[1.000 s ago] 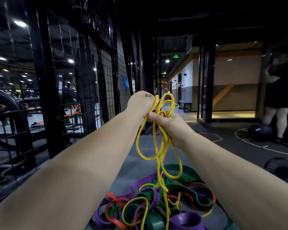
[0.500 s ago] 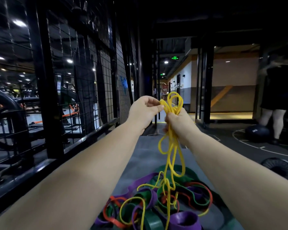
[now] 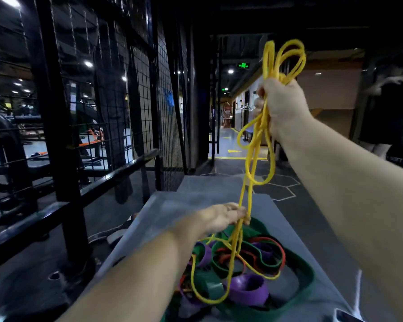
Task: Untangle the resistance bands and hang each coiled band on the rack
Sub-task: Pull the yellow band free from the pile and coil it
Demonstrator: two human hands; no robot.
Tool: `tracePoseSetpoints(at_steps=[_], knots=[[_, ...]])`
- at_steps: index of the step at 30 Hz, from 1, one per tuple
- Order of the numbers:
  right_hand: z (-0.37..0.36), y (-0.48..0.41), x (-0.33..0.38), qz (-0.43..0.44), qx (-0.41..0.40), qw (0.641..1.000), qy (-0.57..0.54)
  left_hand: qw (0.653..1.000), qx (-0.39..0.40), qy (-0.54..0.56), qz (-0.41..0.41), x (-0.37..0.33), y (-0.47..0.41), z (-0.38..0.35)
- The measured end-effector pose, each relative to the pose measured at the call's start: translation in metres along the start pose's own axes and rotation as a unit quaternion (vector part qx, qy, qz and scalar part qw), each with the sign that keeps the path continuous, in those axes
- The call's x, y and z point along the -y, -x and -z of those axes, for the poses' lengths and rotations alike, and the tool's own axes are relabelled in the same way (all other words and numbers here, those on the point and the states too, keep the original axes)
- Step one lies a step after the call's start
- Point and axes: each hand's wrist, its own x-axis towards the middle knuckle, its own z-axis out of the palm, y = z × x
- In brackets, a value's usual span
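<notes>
Your right hand (image 3: 283,105) is raised high on the right, fingers curled tight around a bunch of gathered loops of the yellow band (image 3: 268,59). Several loops stand up above your fist, and the rest of the band hangs down below it in long, loose strands.

Your left hand (image 3: 221,217) is low and nearer to you, just above the pile. Its thumb and fingertips (image 3: 241,213) pinch the hanging yellow strands where they run down towards the heap, though motion blur softens the detail there. Below that pinch the yellow band trails on into the pile, looping over and through the others.

The pile of bands (image 3: 247,290) lies in a tangle just under your left hand: wide purple and green bands and thin red ones. It lies on a grey platform (image 3: 172,210) that runs away from you.

To the left, close beside the platform, stands the black wire-mesh rack (image 3: 48,112) with its thick posts and rails. At the far right edge a person in dark clothes (image 3: 391,108) stands well apart from you. A green lit sign (image 3: 243,65) hangs over the far corridor.
</notes>
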Motion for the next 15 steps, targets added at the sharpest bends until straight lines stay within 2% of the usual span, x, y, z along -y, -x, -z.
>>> tracePoseSetpoints(at_steps=[4,7,10,15], knots=[[0.013,-0.010,0.005,0.057,-0.015,0.997,0.048,0.993,-0.024,0.117,-0.006,0.010,-0.004,-0.005],[0.030,-0.019,-0.006,0.073,-0.019,0.980,0.183,0.984,-0.069,0.162,-0.006,0.007,-0.004,0.006],[0.048,-0.019,-0.023,0.015,0.009,0.932,0.363,0.985,-0.086,0.150,-0.016,0.004,-0.003,0.026],[0.059,0.003,-0.056,-0.064,0.145,0.870,0.467,0.986,-0.136,0.085,-0.050,-0.011,0.002,0.062]])
